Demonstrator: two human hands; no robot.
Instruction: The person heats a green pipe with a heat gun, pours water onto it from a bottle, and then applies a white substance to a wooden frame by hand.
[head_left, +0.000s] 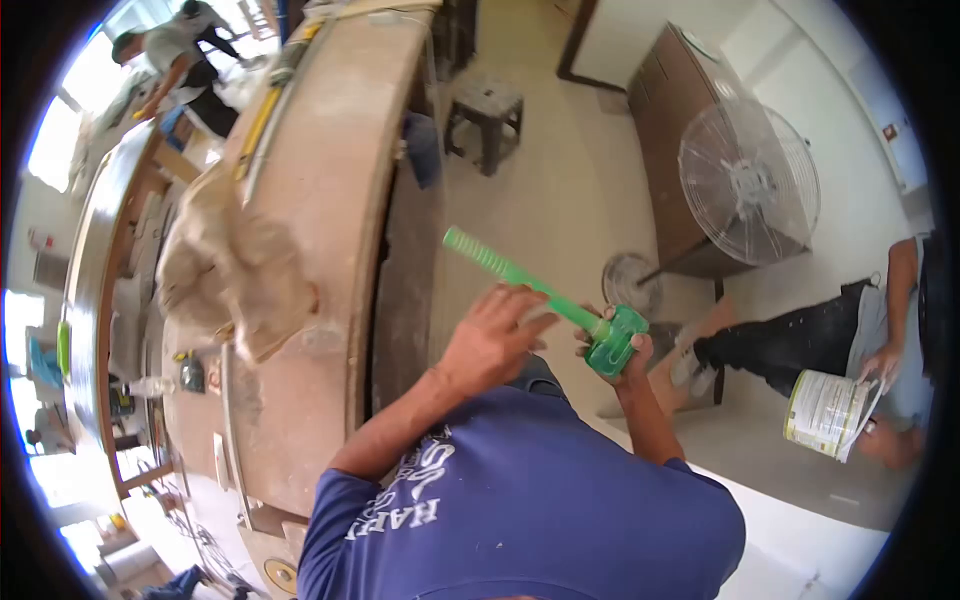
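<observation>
Pale floor [560, 190] runs between the long desk [330, 130] on my left and the large fan [748, 182] on my right; a crumpled cloth [230, 270] lies on the desk. I have the green tool [568, 310] in front of my chest, beside the desk's edge, with floor behind it. Only my right hand [634, 368] clearly grasps it, at the blocky end, so if that grip slackened, I judge the tool could drop. A careless twist could swing its long ridged end into the desk. My left hand [490, 340] is at the shaft, fingers spread; I can't tell whether they're gripping it. My left forearm angles forward and inward from a bent elbow; my right forearm points forward, leaning slightly inward.
</observation>
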